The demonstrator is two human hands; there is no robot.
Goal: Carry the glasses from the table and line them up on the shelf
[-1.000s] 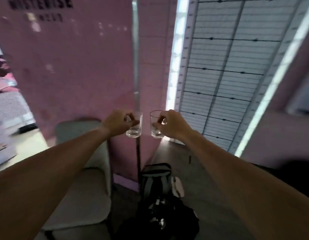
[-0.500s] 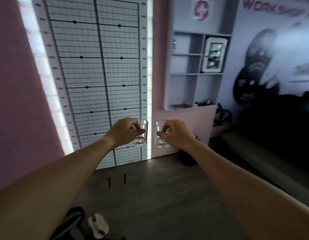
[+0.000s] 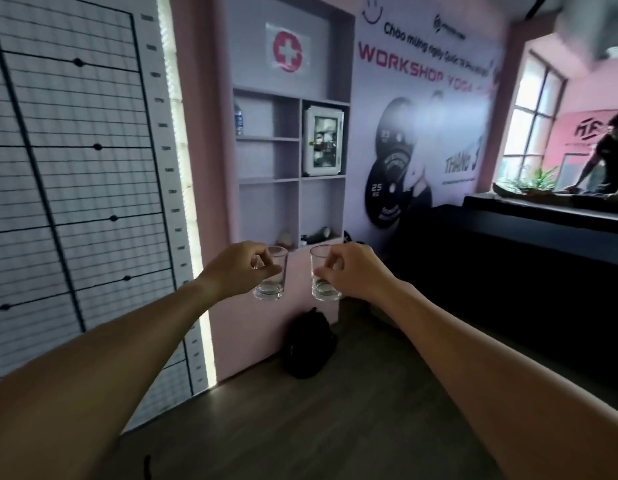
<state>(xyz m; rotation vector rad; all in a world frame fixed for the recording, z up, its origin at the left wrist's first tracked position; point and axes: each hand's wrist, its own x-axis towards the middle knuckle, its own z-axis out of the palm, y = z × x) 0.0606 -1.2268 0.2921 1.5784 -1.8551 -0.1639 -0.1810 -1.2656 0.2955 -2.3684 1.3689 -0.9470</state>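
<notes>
Clear upright glasses (image 3: pixel 270 285), thick-based

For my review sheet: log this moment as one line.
phase: carrying | left hand: holds left glass | right hand: holds right glass | glasses: upright, apart | shelf: ahead, not reached

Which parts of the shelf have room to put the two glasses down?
The shelf unit looks bare in the left column's two middle cubbies, below the bottle and above the cluttered bottom row. The right column's cubby under the white cabinet is mostly bare higher up. The bottom ledge is crowded with small items, just behind the left glass and right glass.
</notes>
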